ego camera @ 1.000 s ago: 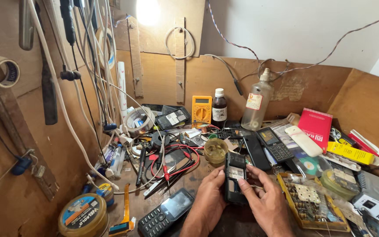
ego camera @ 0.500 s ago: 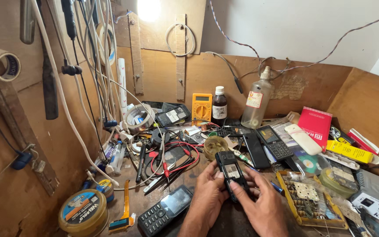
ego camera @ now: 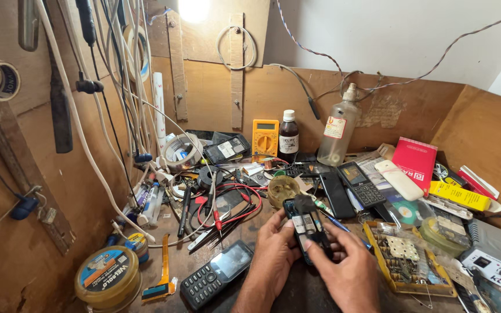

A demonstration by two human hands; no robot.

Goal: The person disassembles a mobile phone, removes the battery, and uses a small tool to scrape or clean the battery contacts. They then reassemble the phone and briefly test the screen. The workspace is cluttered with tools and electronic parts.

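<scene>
From the head camera, a cluttered wooden bench (ego camera: 215, 278) surrounds the work: taking the yellow multimeter (ego camera: 265, 138) at the back wall as landmark, a dark bottle (ego camera: 288, 137) and a clear spray bottle (ego camera: 337, 126) stand just right of it, red and black probe leads (ego camera: 227, 208) sprawl below it, and a black keypad phone (ego camera: 215, 281) lies nearer the camera. Well below the multimeter, the left hand (ego camera: 273, 255) and right hand (ego camera: 343, 269) are together, both clamped on a small opened dark phone (ego camera: 307, 229), tilted, its inner parts showing.

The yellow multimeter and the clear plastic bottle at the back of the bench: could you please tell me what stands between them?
In the head view, a small dark bottle with a white cap stands between the yellow multimeter and the clear plastic bottle, close beside the multimeter.
</scene>
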